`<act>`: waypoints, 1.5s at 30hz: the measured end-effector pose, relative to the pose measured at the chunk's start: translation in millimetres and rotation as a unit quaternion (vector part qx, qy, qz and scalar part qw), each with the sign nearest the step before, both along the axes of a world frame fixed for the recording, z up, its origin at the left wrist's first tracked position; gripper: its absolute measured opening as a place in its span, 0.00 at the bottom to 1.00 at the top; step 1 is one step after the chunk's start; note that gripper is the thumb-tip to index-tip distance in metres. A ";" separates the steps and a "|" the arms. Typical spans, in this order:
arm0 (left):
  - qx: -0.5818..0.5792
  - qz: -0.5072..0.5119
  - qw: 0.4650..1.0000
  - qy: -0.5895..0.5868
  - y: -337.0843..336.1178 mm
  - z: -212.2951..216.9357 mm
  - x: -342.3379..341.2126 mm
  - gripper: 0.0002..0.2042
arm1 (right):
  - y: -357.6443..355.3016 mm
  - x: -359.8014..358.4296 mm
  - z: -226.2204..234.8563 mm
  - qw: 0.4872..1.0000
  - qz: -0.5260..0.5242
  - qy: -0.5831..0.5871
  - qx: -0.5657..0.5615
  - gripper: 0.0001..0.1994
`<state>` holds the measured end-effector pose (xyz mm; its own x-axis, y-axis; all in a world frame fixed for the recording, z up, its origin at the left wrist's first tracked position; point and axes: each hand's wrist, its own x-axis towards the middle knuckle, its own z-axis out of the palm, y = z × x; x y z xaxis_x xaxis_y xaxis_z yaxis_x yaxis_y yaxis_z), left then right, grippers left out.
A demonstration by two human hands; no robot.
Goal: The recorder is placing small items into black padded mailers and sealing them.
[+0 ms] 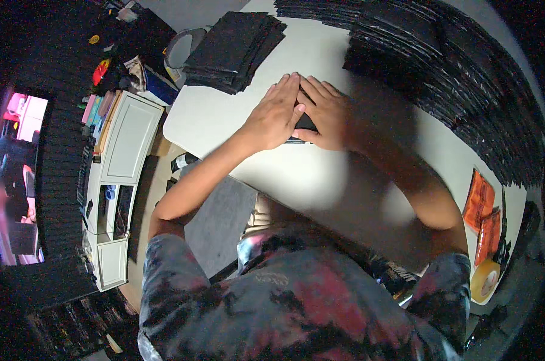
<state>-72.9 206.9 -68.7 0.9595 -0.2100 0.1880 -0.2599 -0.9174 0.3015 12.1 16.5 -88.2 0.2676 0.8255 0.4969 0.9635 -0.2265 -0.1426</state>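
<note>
My left hand and my right hand lie flat, side by side, on a small black flat piece on the white table. Their fingers are stretched out and the fingertips nearly meet at the far end. Between the thumbs and palms only a little of the black piece shows, with a thin edge at the near side. My hands cover the rest, so its kind cannot be made out. Neither hand is closed round anything.
A stack of black flat packets sits at the table's far left. Long rows of similar black packets line the far right. Orange packets and a yellowish tape roll lie at the right edge. A white cabinet stands left.
</note>
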 end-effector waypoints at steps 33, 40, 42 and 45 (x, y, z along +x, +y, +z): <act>0.114 0.003 0.993 0.025 -36.6 7.3 23.2 0.39 | -59.3 1.5 12.8 0.988 -0.049 0.127 -0.079 0.65; 0.136 0.030 0.990 0.013 -39.4 10.5 24.0 0.38 | -56.6 1.2 10.6 0.990 -0.041 0.130 -0.046 0.64; 0.134 0.037 0.990 0.021 -39.2 12.8 22.0 0.38 | -56.4 0.1 11.8 0.990 -0.045 0.126 -0.049 0.63; 0.114 0.023 0.993 0.017 -31.4 12.8 21.3 0.38 | -53.4 -2.2 9.1 0.991 -0.052 0.112 -0.048 0.62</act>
<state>-51.6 175.5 -55.9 0.9741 -0.1984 0.1084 -0.2086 -0.9735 0.0933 9.9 -36.9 -79.1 0.4483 0.8287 0.3352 0.8809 -0.3458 -0.3231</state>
